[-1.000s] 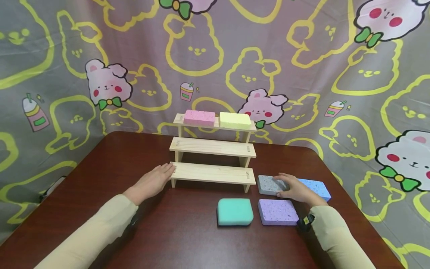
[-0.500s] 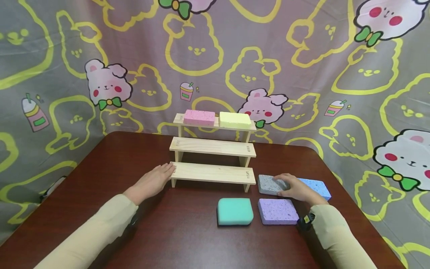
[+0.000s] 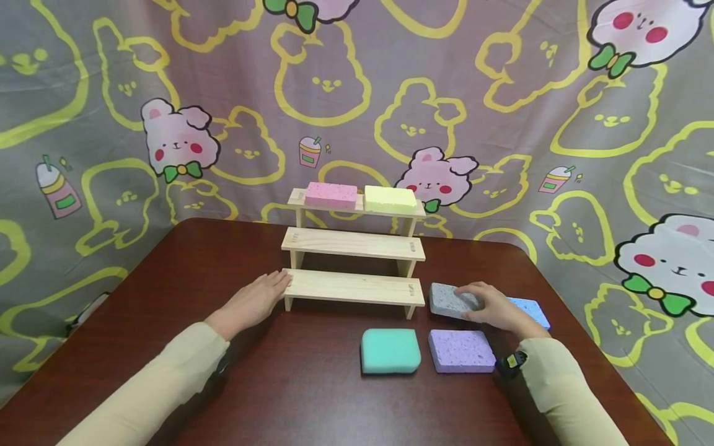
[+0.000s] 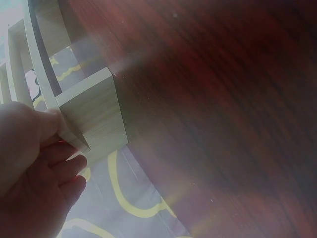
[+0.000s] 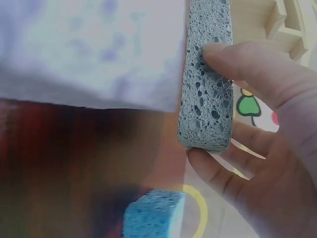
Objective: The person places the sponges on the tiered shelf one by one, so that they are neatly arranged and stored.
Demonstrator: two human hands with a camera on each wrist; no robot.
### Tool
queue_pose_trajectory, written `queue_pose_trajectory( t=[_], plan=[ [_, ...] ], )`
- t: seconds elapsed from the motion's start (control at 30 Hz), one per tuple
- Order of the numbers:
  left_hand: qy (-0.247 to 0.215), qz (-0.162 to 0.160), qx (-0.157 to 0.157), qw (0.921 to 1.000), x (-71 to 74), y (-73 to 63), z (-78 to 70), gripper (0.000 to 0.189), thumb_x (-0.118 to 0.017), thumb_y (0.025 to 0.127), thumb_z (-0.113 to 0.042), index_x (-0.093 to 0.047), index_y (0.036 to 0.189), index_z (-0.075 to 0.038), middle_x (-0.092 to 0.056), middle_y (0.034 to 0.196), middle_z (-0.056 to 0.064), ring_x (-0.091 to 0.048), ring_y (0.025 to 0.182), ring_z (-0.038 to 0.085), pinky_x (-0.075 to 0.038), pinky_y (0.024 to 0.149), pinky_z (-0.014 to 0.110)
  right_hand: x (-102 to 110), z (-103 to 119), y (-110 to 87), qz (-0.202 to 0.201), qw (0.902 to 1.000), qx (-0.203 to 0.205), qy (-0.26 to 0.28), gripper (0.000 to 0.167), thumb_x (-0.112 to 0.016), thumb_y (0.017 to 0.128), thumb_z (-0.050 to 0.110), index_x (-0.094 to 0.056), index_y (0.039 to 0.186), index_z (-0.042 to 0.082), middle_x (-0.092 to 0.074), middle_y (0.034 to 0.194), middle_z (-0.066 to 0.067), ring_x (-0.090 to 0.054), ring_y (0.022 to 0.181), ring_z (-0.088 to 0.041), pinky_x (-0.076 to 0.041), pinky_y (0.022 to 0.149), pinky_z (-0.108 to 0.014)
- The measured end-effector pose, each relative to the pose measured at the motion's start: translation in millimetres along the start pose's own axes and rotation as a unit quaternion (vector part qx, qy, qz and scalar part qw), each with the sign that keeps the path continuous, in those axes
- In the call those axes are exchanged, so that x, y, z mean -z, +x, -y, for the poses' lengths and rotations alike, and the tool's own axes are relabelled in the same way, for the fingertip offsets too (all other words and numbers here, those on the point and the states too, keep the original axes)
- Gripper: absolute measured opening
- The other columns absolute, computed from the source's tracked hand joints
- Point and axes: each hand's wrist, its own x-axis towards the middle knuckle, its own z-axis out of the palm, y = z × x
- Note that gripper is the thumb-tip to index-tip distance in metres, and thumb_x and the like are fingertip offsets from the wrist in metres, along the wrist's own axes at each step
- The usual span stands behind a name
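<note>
My right hand (image 3: 496,310) grips a grey porous sponge (image 3: 446,300) at the right of the wooden stand. In the right wrist view, the thumb lies on one edge of the grey sponge (image 5: 208,99) and the fingers reach round its far side. A three-step wooden stand (image 3: 351,286) occupies the middle of the table. At its left end my left hand (image 3: 253,303) holds the lowest board. The left wrist view has the thumb on one face of that board (image 4: 75,134) and curled fingers under the other.
On the top step lie a pink sponge (image 3: 331,195) and a yellow sponge (image 3: 390,199). A teal sponge (image 3: 390,351) and a purple sponge (image 3: 462,351) lie in front, on the dark table (image 3: 268,384). Behind the right hand is a blue sponge (image 3: 532,311). A patterned curtain (image 3: 346,68) hangs behind.
The grey sponge has risen slightly and tilted in my right hand, which has shifted a little to the right, covering more of the blue sponge. The left hand stays in place.
</note>
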Motion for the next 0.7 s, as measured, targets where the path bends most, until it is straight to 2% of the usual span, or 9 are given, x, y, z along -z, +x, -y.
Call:
queue_pose_trajectory(
  t=[0.4, 0.7],
  plan=[
    [0.0, -0.002, -0.004, 1.0, 1.7, -1.1, -0.4, 0.034, -0.054, 0.09, -0.002, -0.052, 0.122, 0.011, -0.049, 0.125, 0.029, -0.046, 0.117, 0.039, -0.038, 0.098, 0.048, 17.3, 8.7, 2.0, -0.016, 0.9999, 0.002, 0.002, 0.046, -0.075, 0.076, 0.017, -0.059, 0.119, 0.009, -0.049, 0.12, -0.019, -0.045, 0.107, -0.036, -0.042, 0.083, -0.056],
    [-0.003, -0.003, -0.002, 1.0, 1.1, -1.2, -1.0, 0.035, -0.053, 0.09, -0.002, -0.051, 0.122, 0.012, -0.049, 0.125, 0.029, -0.046, 0.117, 0.038, -0.037, 0.098, 0.049, 40.7, 18.4, 4.8, -0.036, 0.9993, -0.004, 0.005, 0.046, -0.074, 0.079, 0.016, -0.058, 0.121, 0.008, -0.048, 0.12, -0.018, -0.045, 0.096, -0.029, -0.046, 0.074, -0.043]
  ],
)
